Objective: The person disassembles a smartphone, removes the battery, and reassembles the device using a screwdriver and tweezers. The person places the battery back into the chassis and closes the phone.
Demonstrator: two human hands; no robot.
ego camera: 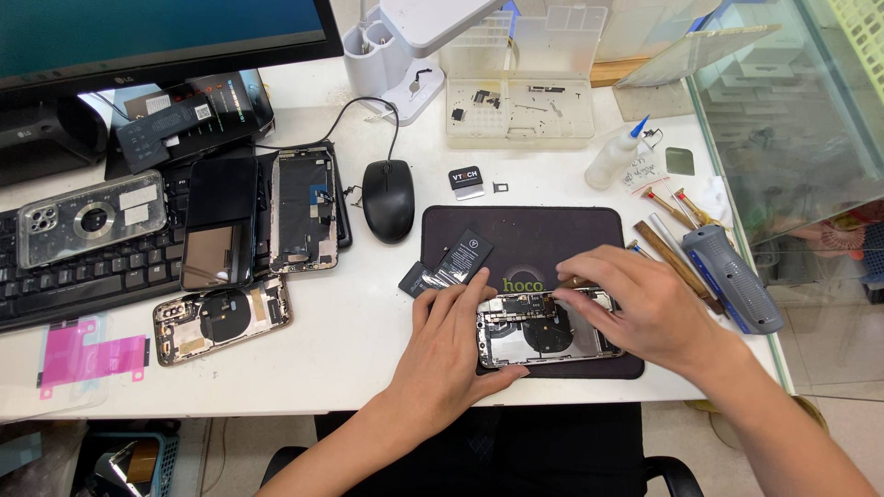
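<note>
On the dark mat, the left hand lies open, steadying the opened phone, while the right hand pinches a thin tool at its top edge, work that likely calls for a light, steady touch.

A single camera, worn on the person's head, looks steeply down and forward over a white worktable. It sits close above the near edge, where both forearms enter from the bottom of the frame and meet over a dark rectangular work mat. The far edge reaches a black computer monitor at upper left and a glass-sided cabinet at right.
</note>
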